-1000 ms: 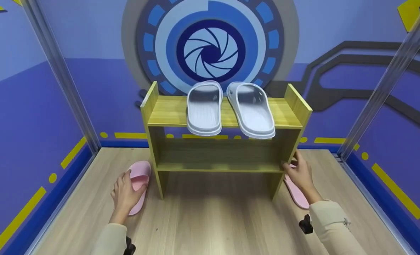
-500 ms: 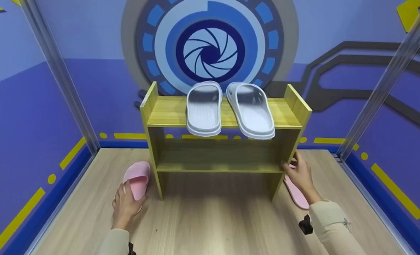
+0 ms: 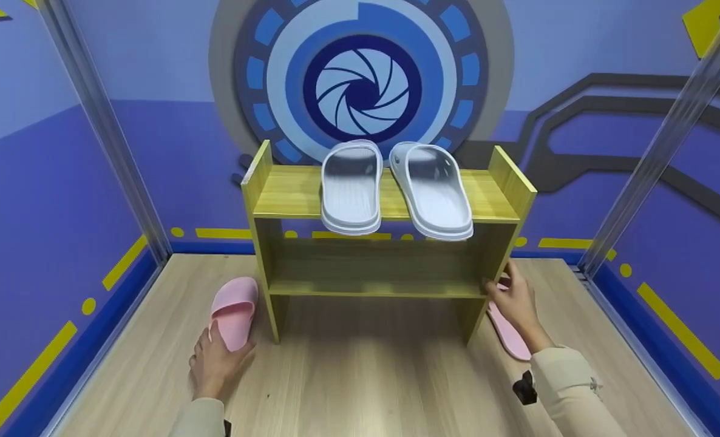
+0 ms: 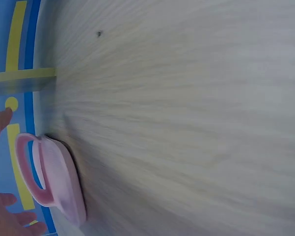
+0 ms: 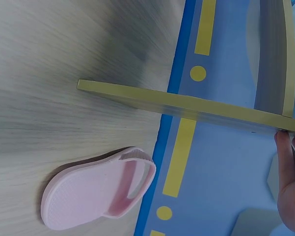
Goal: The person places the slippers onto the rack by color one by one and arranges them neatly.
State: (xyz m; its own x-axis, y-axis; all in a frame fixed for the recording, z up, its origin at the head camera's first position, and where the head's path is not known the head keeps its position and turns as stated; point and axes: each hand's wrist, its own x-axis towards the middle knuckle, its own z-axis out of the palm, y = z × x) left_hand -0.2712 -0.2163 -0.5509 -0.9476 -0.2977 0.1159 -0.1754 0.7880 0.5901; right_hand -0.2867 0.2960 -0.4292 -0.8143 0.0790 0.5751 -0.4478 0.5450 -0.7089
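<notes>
A pink slipper (image 3: 238, 298) lies flat on the wooden floor, left of a yellow wood-grain shoe rack (image 3: 296, 189). My left hand (image 3: 215, 365) hovers at its heel end, fingers spread; in the left wrist view the slipper (image 4: 61, 179) shows apart from the fingers. My right hand (image 3: 519, 306) touches the rack's right side panel with its fingertips, as the right wrist view also shows on the panel (image 5: 186, 104). Beside that panel lies the other pink slipper (image 5: 91, 191), partly hidden by my hand in the head view. Two pale grey clogs (image 3: 351, 191) stand on the top shelf, heels overhanging its front edge.
The rack's lower shelf (image 3: 378, 285) spans between its side panels. A blue patterned wall (image 3: 153, 139) rises behind, with metal posts (image 3: 102, 127) at the corners. Blue side walls border the floor (image 3: 384, 388) left and right.
My left hand has let go of the left pink slipper and drawn back toward me, past its heel. That slipper's toe has turned slightly left and settled flat. The right hand stays put.
</notes>
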